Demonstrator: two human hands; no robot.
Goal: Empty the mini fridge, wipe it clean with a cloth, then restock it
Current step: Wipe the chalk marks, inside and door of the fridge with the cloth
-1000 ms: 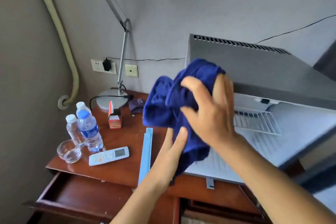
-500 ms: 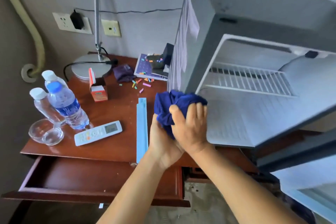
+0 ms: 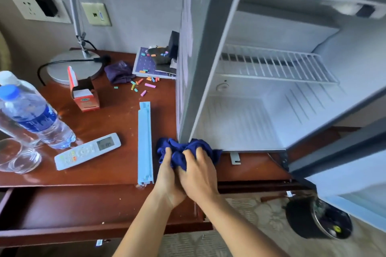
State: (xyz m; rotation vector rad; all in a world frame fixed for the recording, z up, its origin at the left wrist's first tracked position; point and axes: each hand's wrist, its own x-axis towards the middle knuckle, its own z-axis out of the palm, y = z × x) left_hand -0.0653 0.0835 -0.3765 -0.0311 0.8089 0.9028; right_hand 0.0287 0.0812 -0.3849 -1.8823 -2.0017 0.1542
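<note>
Both my left hand and right hand have fingers curled round the bunched blue cloth, which sits on the wooden desk against the lower front corner of the open mini fridge, just beside a light blue strip.

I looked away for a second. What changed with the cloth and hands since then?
Both hands, left hand and right hand, brought the blue cloth down from chest height to the tabletop by the mini fridge corner. Both still grip it; the fridge stays open and empty.
</note>
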